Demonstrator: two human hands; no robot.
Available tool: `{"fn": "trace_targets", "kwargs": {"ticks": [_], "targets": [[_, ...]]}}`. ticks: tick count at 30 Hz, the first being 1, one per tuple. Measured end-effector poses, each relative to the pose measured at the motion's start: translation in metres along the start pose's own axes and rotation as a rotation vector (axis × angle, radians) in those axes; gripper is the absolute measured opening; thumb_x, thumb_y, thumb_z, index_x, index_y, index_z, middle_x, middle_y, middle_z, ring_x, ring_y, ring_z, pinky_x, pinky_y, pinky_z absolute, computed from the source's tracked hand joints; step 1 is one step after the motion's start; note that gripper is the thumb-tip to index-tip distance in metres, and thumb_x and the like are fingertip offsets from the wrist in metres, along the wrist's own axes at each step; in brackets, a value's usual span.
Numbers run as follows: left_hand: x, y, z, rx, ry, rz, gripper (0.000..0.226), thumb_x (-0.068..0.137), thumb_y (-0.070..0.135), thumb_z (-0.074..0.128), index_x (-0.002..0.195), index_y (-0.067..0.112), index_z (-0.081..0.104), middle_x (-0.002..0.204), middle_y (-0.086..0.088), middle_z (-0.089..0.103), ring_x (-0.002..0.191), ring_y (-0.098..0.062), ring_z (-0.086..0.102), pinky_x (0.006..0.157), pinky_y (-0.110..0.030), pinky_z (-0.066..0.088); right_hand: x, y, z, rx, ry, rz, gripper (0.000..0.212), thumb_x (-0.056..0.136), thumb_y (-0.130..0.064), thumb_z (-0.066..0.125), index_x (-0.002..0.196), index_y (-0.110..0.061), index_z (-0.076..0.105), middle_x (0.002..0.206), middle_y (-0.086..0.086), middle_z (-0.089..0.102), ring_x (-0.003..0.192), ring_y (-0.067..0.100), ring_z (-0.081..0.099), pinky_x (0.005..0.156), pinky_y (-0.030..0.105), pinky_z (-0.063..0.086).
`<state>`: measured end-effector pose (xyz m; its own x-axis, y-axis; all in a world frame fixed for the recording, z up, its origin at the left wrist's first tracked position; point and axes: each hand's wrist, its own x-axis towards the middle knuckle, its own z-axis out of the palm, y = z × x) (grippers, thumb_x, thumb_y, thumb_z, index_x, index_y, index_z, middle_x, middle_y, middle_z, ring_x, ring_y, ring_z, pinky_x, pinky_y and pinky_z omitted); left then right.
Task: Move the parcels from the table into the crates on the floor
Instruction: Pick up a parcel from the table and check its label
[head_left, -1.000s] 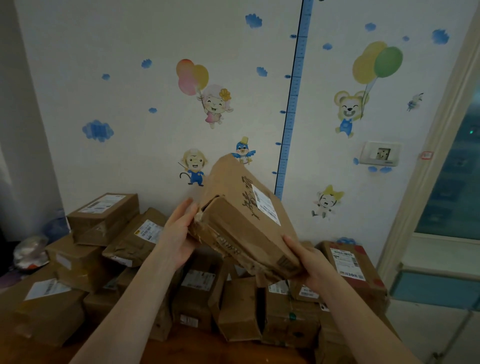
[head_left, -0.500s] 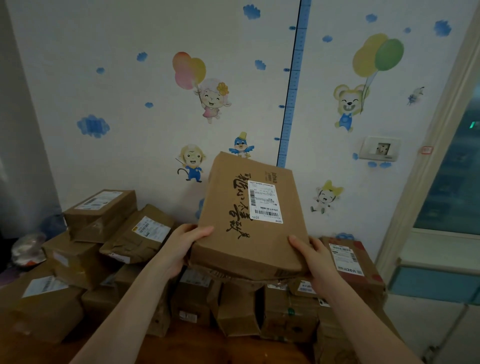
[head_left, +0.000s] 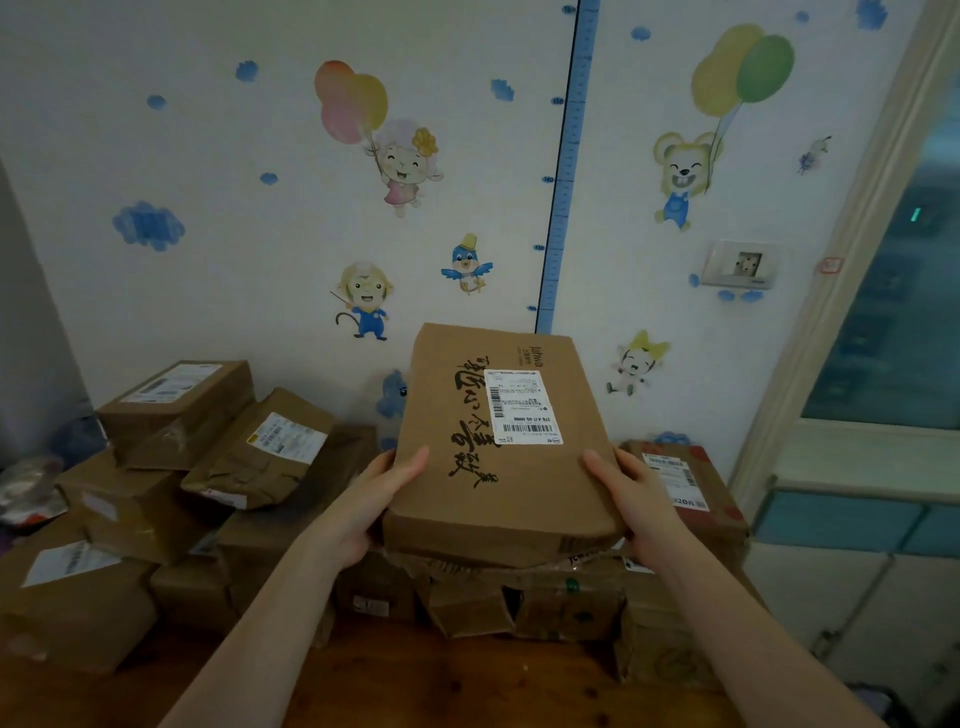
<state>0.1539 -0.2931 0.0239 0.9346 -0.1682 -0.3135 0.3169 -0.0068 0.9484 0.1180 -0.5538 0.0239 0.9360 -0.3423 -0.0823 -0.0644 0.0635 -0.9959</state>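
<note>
Head cam, near to far. Bare wooden table (head_left: 467, 686) edge sat at the bottom, dark and glossy. Both forearms reached over it. Left hand (head_left: 374, 499) gripped the held parcel (head_left: 488, 457) on its left edge, thumb on top, fingers under. Right hand (head_left: 631, 493) did the same on the right edge.

Change over the last second: the parcel went from tipped up on edge, with its crushed end facing the camera, to flat with its printed face up, and it dropped lower. Two-sided grip looked settled, so I'd call the pick done and the carry next. Crates weren't in view. Couldn't tell if its underside touched the boxes below.

Parcel was a flat brown cardboard slab with soft, rounded corners, black brush lettering and a white shipping label (head_left: 522, 405). Near lower edge looked torn and crumpled.

Behind it, the parcel pile (head_left: 171, 405) covered the table: brown cartons, dented, taped, with white labels. Red-marked carton (head_left: 685, 488) sat just right. Sticker-covered wall (head_left: 208, 156) was at the back.
</note>
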Motion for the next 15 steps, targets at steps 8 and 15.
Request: {"fn": "trace_targets", "kwargs": {"ticks": [8,15], "targets": [[0.014,-0.027,0.012,0.016,0.007,-0.071,0.093,0.072,0.061,0.063,0.149,0.023,0.025,0.139,-0.007,0.046,0.123,-0.029,0.045,0.098,-0.045,0.036,-0.01,0.018,-0.016,-0.094,0.094,0.015,0.053,0.087,-0.039,0.064,0.135,-0.02,0.05,0.112,0.001,0.061,0.103,0.022,0.06,0.093,0.044,0.05],[0.009,-0.046,0.031,-0.014,-0.057,-0.082,0.083,0.076,0.054,0.066,0.144,0.022,0.033,0.128,-0.006,0.056,0.111,-0.025,0.055,0.086,-0.039,0.046,-0.025,0.028,-0.039,-0.084,0.173,0.045,0.051,0.089,-0.039,0.062,0.135,-0.02,0.05,0.122,0.002,0.056,0.107,0.021,0.054,0.094,0.041,0.047]]}}
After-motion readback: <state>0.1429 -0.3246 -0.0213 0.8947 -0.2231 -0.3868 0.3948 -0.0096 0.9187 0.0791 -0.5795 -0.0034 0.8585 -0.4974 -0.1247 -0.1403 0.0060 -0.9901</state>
